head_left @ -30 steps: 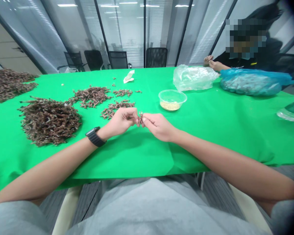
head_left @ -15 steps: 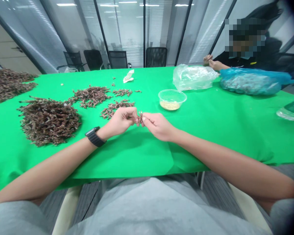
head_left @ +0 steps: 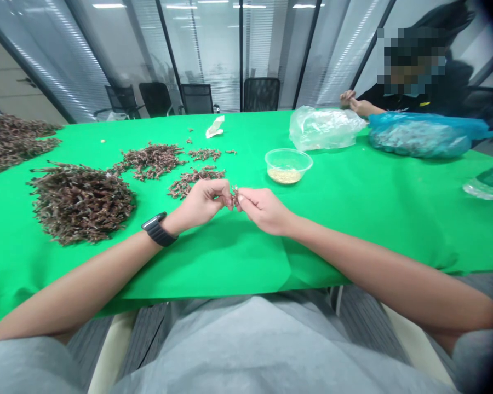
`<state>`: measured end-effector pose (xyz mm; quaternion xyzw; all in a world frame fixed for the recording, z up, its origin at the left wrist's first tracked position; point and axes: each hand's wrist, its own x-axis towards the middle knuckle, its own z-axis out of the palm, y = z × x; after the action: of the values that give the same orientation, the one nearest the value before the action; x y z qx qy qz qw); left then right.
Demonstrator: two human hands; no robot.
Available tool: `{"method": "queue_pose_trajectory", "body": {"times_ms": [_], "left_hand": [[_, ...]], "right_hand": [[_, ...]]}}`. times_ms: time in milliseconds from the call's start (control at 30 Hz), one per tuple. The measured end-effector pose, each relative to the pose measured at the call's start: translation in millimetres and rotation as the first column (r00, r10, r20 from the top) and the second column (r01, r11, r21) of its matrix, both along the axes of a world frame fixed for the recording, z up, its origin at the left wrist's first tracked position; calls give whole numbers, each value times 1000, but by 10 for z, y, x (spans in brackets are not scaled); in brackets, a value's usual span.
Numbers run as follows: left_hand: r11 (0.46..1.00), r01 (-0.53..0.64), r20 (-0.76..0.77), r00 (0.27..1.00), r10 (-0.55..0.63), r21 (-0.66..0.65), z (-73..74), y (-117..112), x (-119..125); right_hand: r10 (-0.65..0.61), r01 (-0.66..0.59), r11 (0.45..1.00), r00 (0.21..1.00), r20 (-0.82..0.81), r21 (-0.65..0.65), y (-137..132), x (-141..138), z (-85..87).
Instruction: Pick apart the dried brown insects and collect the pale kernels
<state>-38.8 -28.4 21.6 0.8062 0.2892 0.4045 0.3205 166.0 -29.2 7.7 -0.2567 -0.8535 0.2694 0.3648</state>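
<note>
A table covered with green cloth [head_left: 230,262] formed the work surface. At its left, a large brown pile [head_left: 84,202] of dry, twig-like pieces lay near the front edge. At the far right, a blue plastic bag [head_left: 423,137] rested beside a clear plastic bag [head_left: 324,130]. A looser brown heap [head_left: 154,161] lay behind and to the right of the large pile. The left hand [head_left: 207,201] and the right hand [head_left: 267,210] met above the cloth, fingertips nearly touching. A clear bowl [head_left: 288,158], containing pale grains [head_left: 285,175], stood behind the right hand. A small brown piece [head_left: 235,191] was located between the hands, pinched by thumb and fingers of each.
</note>
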Motion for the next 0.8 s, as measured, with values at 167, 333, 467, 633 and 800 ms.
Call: {"method": "queue_pose_trajectory", "body": {"times_ms": [167,333,467,633,800], "left_hand": [[997,-11,-43,999,14,71,17,-9,5],[991,-48,-100,993,60,124,15,-11,-12],[991,-58,-140,987,75,125,-2,2,-26],[999,-34,39,999,36,-36,-44,67,27],[983,-154,185,968,169,-96,-92,172,29]], "right_hand": [[4,-4,1000,1000,-11,-16,-3,-1,1],[6,-7,999,1000,-15,-41,-11,1,4],[26,-28,997,999,-23,-73,-1,4,1],[49,-72,973,993,-111,-218,98,10,-3],[12,-123,888,969,-245,-443,174,26,22]]}}
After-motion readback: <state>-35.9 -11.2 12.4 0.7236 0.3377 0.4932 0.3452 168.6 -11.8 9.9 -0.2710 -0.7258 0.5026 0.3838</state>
